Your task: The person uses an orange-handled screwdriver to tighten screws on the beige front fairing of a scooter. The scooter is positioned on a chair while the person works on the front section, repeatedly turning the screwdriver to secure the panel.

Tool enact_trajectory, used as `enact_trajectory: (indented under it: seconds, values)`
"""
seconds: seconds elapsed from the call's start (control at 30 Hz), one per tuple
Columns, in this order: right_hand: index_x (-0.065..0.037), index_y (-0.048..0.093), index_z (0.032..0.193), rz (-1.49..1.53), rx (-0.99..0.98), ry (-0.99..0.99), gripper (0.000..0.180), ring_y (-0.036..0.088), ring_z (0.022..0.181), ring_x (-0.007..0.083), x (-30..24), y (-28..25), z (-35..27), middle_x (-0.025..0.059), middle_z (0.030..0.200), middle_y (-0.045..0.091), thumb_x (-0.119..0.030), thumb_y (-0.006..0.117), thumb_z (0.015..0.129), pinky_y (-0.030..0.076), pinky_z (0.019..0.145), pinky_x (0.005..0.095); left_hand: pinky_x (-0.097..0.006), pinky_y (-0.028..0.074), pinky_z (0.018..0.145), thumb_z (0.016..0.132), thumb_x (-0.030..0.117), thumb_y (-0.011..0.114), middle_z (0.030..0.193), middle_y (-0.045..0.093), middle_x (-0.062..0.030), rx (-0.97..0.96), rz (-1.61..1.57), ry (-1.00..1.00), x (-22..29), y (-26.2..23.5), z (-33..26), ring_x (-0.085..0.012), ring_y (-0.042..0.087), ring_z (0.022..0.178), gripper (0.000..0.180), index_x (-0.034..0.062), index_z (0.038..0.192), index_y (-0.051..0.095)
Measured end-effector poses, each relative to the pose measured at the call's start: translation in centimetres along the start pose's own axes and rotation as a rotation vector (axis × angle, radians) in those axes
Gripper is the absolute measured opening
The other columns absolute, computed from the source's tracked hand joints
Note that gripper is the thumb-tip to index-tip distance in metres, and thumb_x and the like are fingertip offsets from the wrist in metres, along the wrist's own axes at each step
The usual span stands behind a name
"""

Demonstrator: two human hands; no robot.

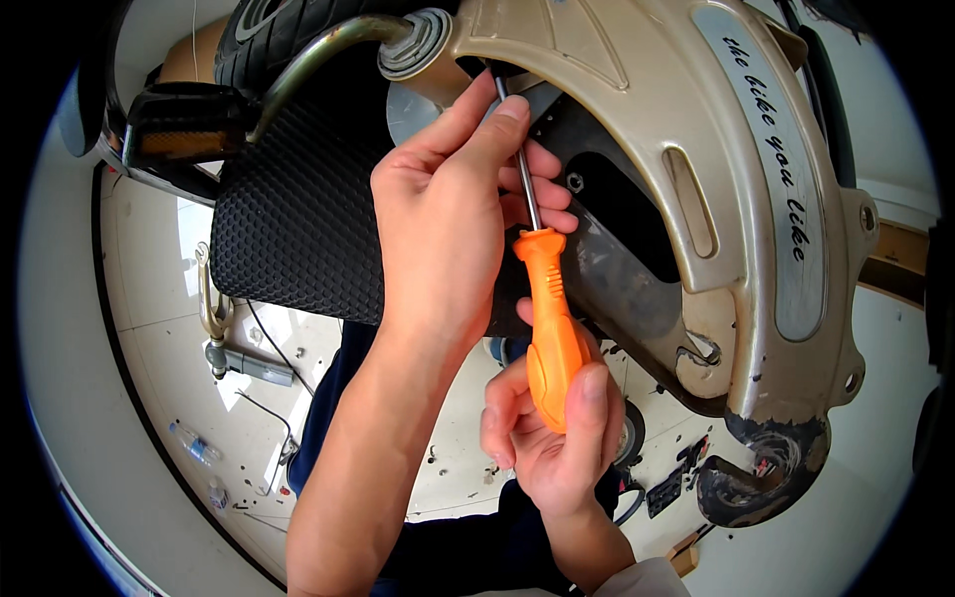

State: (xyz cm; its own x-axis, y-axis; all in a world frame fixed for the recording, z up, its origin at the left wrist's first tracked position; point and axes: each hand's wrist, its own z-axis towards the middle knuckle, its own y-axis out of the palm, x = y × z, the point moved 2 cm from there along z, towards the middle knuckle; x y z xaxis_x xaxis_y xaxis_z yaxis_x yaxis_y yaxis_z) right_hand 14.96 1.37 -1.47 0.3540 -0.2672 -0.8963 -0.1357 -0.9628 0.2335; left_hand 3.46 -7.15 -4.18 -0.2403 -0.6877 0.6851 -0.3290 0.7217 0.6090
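A screwdriver (550, 343) with an orange handle and a steel shaft points up and away, into a dark opening of the gold-coloured bike frame (657, 90). My right hand (567, 468) holds the handle loosely near its butt end, thumb on one side and fingers on the other. Farther up, my left hand (443, 214) pinches the shaft near its tip between thumb and forefinger, the other fingers curled behind it. What the tip touches is hidden inside the opening. To the left of the opening is the crank joint with its large nut (413, 45).
At the upper left are a bent crank arm (318, 60), a pedal (189, 124) and a tyre (274, 35). A black textured panel (298, 219) lies beside my left hand. Below, the tiled floor holds a metal part (214, 308), a plastic bottle (194, 443), cables and scattered small pieces.
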Motion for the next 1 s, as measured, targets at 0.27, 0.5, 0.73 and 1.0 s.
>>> enact_trajectory:
  seconds: [0.27, 0.5, 0.73, 1.0]
  values:
    - [-0.008, 0.033, 0.140, 0.868, -0.241, 0.402, 0.051, 0.028, 0.042, 0.0078, 1.4, -0.4, 0.2, 0.0039, 0.076, 0.047, -0.041, 0.027, 0.102, 0.027, 0.040, 0.0225, -0.020, 0.048, 0.054, 0.092, 0.007, 0.051, 0.086, 0.067, -0.0046, 0.006, 0.011, -0.006, 0.0, 0.0, 0.0, -0.0067, 0.058, 0.060, 0.040, -0.0058, 0.130, 0.050]
    - [-0.010, 0.030, 0.143, 1.258, -0.356, 0.527, 0.054, 0.027, 0.044, 0.0067, 1.6, -0.7, 0.2, 0.0028, 0.077, 0.046, -0.045, 0.030, 0.102, 0.025, 0.042, 0.0217, -0.019, 0.047, 0.055, 0.091, 0.008, 0.052, 0.084, 0.067, -0.0029, 0.050, 0.018, -0.009, 0.1, 0.5, -0.2, -0.0057, 0.058, 0.061, 0.043, -0.0061, 0.132, 0.048]
    - [0.001, 0.035, 0.141, 0.082, 0.048, 0.042, 0.054, 0.041, 0.056, 0.0018, 0.6, 0.3, -0.2, 0.0018, 0.090, 0.055, -0.006, 0.057, 0.092, 0.033, 0.049, 0.0181, -0.023, 0.050, 0.057, 0.093, 0.013, 0.053, 0.076, 0.063, -0.0039, 0.001, -0.012, -0.021, 0.0, 0.1, 0.1, -0.0087, 0.058, 0.063, 0.038, -0.0043, 0.127, 0.053]
    - [0.011, 0.046, 0.129, -0.611, 0.093, -0.573, 0.054, 0.059, 0.091, 0.0171, 0.3, -0.8, 0.6, 0.0176, 0.113, 0.057, 0.008, 0.065, 0.079, 0.048, 0.078, 0.0257, -0.031, 0.056, 0.056, 0.094, 0.018, 0.055, 0.076, 0.063, -0.0113, -0.015, -0.054, -0.005, -0.1, -0.1, 0.4, -0.0161, 0.061, 0.060, 0.031, -0.0049, 0.116, 0.058]
